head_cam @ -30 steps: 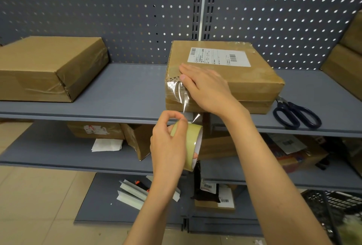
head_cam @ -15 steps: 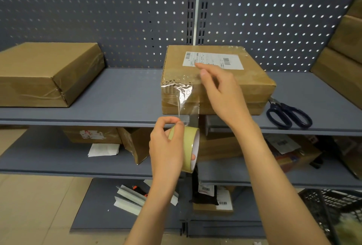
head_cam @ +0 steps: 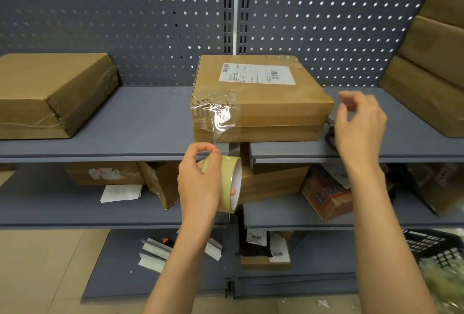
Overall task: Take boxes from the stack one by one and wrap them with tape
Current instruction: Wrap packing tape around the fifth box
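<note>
The left hand (head_cam: 200, 178) grips the tape roll (head_cam: 226, 183), thumb and forefinger curled over its top edge and a fingertip showing inside the white core, with the roll held on edge just below the front lip of the upper shelf (head_cam: 130, 148). A clear strip of tape (head_cam: 221, 117) runs up from the roll onto the front left corner of the box (head_cam: 261, 102), which sits on that shelf with its white shipping label (head_cam: 256, 73) facing up. The left forearm rises steeply from the bottom of the view. The right hand (head_cam: 359, 127) hangs at the box's right front corner, fingers loosely bent and holding nothing; its fingertips are blurred, so whether they touch the cardboard cannot be told. Behind that hand a dark object (head_cam: 330, 135) lies on the shelf, mostly hidden. A second taped box (head_cam: 50, 95) sits at the left, cut by the frame edge, and stacked boxes (head_cam: 431, 62) at the right are also cut off. The lower shelves hold parcels and papers too cluttered to make out well.
</note>
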`<state>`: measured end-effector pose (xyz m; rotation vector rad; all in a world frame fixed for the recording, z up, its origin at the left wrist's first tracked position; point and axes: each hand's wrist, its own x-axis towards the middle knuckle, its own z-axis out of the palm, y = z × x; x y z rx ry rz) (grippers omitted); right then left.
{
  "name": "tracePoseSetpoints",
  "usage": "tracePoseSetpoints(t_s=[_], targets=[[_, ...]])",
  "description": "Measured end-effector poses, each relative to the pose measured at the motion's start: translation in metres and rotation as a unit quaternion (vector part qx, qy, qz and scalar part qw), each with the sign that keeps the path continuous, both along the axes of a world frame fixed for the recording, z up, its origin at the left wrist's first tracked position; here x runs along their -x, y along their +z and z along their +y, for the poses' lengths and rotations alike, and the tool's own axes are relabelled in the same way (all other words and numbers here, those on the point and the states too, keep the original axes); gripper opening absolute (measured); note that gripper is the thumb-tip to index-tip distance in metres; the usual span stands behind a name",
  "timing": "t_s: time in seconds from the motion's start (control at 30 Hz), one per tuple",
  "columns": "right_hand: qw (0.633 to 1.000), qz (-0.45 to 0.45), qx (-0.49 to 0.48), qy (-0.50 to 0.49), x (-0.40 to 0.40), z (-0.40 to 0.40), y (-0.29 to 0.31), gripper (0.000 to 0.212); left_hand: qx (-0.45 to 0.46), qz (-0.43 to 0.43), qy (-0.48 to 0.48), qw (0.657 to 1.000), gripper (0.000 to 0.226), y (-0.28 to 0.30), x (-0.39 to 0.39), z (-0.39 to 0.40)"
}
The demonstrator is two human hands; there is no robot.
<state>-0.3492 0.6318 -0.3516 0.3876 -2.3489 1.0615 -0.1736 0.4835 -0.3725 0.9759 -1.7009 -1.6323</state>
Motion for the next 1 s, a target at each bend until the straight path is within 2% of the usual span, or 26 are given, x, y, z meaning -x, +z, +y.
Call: tracePoseSetpoints(t_s=[0.17,0.23,0.43,0.6,0.67,0.73,0.83,0.9,1.0], targets=[[0.968,-0.152,-0.189,-0.069,0.004,0.013,-0.009,0.033,0.001,0.007,-0.003,1.0,0.007,0.002,0.0,0.002],[0.957,-0.179,-0.214,-0.086,0.004,0.014,-0.011,0.035,0.007,0.007,-0.004,1.0,0.007,0.0,0.001,0.0],[0.95,-0.227,-0.186,-0.111,0.003,0.015,-0.009,0.042,0.013,0.009,0.0,1.0,0.009,-0.001,0.002,0.0],[0.957,-0.218,-0.163,-0.105,0.001,0.018,-0.011,0.042,0.012,0.011,0.001,1.0,0.006,0.0,0.002,0.002],[0.969,-0.195,-0.116,-0.101,0.001,0.021,-0.008,0.046,0.014,0.011,0.002,1.0,0.006,0.0,0.002,0.002],[0.985,-0.154,-0.045,-0.063,0.001,0.024,0.0,0.043,0.016,0.014,0.005,1.0,0.007,0.0,0.002,0.002],[0.991,-0.112,0.041,0.057,-0.008,0.022,0.02,0.033,0.013,0.015,0.001,1.0,0.01,-0.002,0.002,0.002],[0.986,-0.089,0.06,0.128,-0.021,0.015,0.03,0.027,0.01,0.019,0.004,1.0,0.009,-0.002,0.002,0.003],[0.972,-0.103,0.047,0.207,-0.032,0.004,0.028,0.037,0.01,0.021,0.016,1.0,0.009,-0.001,0.001,0.004]])
